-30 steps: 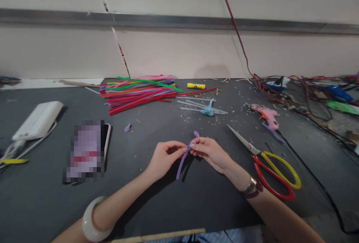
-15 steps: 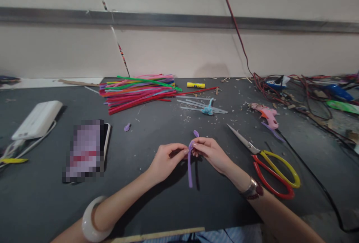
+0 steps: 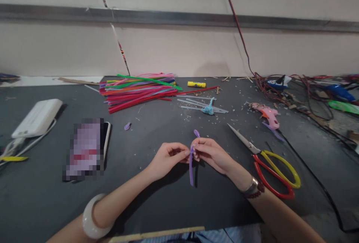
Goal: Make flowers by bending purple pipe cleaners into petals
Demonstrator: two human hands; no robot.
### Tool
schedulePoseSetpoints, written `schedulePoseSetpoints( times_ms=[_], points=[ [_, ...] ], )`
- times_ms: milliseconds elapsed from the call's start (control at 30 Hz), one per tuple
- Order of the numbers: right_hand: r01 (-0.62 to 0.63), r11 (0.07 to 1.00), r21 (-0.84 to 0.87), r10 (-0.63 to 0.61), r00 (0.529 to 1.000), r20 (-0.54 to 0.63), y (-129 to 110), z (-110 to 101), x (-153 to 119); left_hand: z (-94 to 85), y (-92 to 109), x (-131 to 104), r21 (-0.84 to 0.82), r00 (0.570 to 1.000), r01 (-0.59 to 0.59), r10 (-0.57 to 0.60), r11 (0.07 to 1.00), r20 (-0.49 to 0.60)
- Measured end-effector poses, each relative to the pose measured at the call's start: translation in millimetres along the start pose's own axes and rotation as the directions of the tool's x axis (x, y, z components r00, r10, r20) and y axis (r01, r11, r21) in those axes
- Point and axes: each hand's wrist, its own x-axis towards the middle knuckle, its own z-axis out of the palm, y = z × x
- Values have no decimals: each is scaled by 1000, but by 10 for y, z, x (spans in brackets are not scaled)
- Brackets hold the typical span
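Observation:
Between my two hands is a purple pipe cleaner, its long end hanging down and a small loop showing above my right fingers. My right hand pinches it near the bend. My left hand is closed, thumb and fingertips pressed together at the pipe cleaner's left side; the exact contact is partly hidden. A small purple looped piece lies on the table to the left. Farther back, a light blue twisted pipe-cleaner shape rests on several pale glue sticks.
Scissors with red and yellow handles lie right of my right hand. Beyond are a pink glue gun, tangled cables, a pipe-cleaner bundle and a yellow tube. A phone and white power bank lie left.
My left fingers have shifted slightly right, closer to the right hand. The pipe cleaner's hanging end has swung a little to the right. My right hand keeps its pinch.

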Motion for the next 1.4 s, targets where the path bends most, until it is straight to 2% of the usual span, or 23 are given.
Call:
schedulePoseSetpoints(
  times_ms=[133, 267, 333, 433, 500, 533, 567, 633, 700, 733, 800, 867, 933, 1167, 1267, 1333, 1400],
  points=[
    [-11, 999, -40, 13, 998, 60, -26, -15, -25, -21, -19, 10, -206, 986, 139, -116, 969, 120],
    [16, 1000, -9, -15, 996, 83, -1, -23, -27, -43, -45, 27, -435, 941, 334, -275, 836, 195],
    [26, 1000, -11, -25, 996, 82, 16, -18, -28, -68, -49, 35, -526, 904, 428, -348, 734, 249],
    [26, 999, -25, -24, 995, 99, 31, -2, -36, -102, -25, 39, -596, 818, 574, -436, 562, 376],
    [27, 999, -39, -23, 994, 111, 35, 7, -39, -100, 3, 36, -570, 773, 632, -484, 525, 411],
    [32, 998, -46, -27, 994, 106, 37, 10, -38, -90, 14, 35, -545, 778, 625, -502, 559, 377],
    [39, 998, -54, -34, 995, 89, 38, 12, -34, -75, 22, 33, -509, 805, 589, -507, 627, 307],
    [55, 995, -83, -54, 998, 23, 40, 16, -21, -39, 21, 31, -389, 895, 436, -438, 812, 88],
    [70, 991, -116, -76, 996, -50, 39, 24, -5, -10, 4, 25, -195, 959, 240, -264, 951, -105],
    [77, 989, -126, -88, 993, -79, 37, 29, 2, -1, -7, 19, -76, 973, 150, -161, 986, -165],
    [92, 987, -129, -107, 988, -115, 30, 40, 10, 8, -22, 0, 160, 976, 12, 23, 987, -215],
    [106, 987, -118, -121, 984, -128, 23, 47, 11, 12, -24, -23, 334, 970, -69, 141, 940, -197],
    [111, 987, -116, -126, 984, -128, 23, 43, 8, 16, -15, -38, 418, 969, -105, 187, 903, -160],
    [101, 976, -193, -122, 988, -98, 77, -3, 16, 16, 10, -21, 441, 986, -48, 113, 896, -123],
    [96, 976, -195, -115, 989, -89, 76, 0, 23, 8, 11, -11, 319, 997, -9, 32, 948, -66],
    [97, 979, -178, -111, 991, -76, 61, 11, 19, 2, 12, -7, 119, 998, 56, -58, 991, 14],
    [94, 984, -151, -105, 992, -67, 43, 21, 11, -3, 15, -4, -101, 983, 148, -135, 984, 126]
  ],
)
